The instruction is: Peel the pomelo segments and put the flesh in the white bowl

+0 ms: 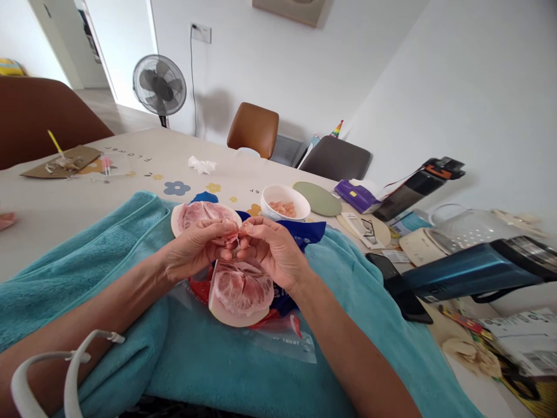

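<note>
My left hand (195, 249) and my right hand (272, 247) meet over the middle of the table, both pinching one pink pomelo segment (232, 238) between their fingertips. Just below them lies a pomelo half (241, 293), cut side up, on a plastic bag (282, 334). A second pomelo half (202, 213) rests just beyond my left hand. Behind my right hand stands a white bowl (285, 202) holding pink peeled flesh.
A teal towel (130, 244) covers the near table. At the right lie a black phone (398, 287), a blue bottle (474, 270), glasses (368, 229), a black flask (418, 186) and papers. Brown chairs and a fan (159, 87) stand at the far side.
</note>
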The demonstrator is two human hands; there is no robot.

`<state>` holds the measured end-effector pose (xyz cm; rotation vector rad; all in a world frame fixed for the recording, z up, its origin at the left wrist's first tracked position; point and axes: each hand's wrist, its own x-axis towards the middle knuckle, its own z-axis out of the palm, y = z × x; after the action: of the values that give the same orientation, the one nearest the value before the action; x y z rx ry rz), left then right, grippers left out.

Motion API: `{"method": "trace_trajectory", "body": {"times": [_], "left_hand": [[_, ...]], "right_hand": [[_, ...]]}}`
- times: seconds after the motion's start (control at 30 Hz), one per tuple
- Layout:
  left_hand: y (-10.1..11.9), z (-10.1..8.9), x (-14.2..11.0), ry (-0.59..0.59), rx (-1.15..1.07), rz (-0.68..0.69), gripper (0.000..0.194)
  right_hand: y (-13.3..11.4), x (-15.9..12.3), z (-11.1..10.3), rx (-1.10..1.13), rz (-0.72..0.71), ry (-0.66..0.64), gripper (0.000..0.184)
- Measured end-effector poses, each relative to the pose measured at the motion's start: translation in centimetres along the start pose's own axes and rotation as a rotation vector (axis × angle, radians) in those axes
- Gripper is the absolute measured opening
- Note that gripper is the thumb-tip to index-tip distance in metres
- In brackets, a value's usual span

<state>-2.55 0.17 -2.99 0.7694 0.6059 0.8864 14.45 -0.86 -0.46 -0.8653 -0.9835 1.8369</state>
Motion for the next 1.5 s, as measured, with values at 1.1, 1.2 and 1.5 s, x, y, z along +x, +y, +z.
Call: {"method": "trace_trajectory", "body": {"times": [1.1, 1.2, 1.5], "left_hand": [[0.3, 0.1, -0.2, 0.011, -0.051, 0.031, 0.012], [0.4, 0.4, -0.3, 0.023, -0.04, 0.048, 0.013], [0.5, 0.8, -0.3, 0.055, 0.026, 0.045, 0.007]], "right_hand": [[-1.0, -0.5, -0.6, -0.098, -0.058, -0.091, 0.017], [-2.3, -0.4, -0.8, -0.216, -0.187, 0.018, 0.017], [-8.5, 5.8, -5.6, -1.171, -0.427, 0.453, 0.013]]}}
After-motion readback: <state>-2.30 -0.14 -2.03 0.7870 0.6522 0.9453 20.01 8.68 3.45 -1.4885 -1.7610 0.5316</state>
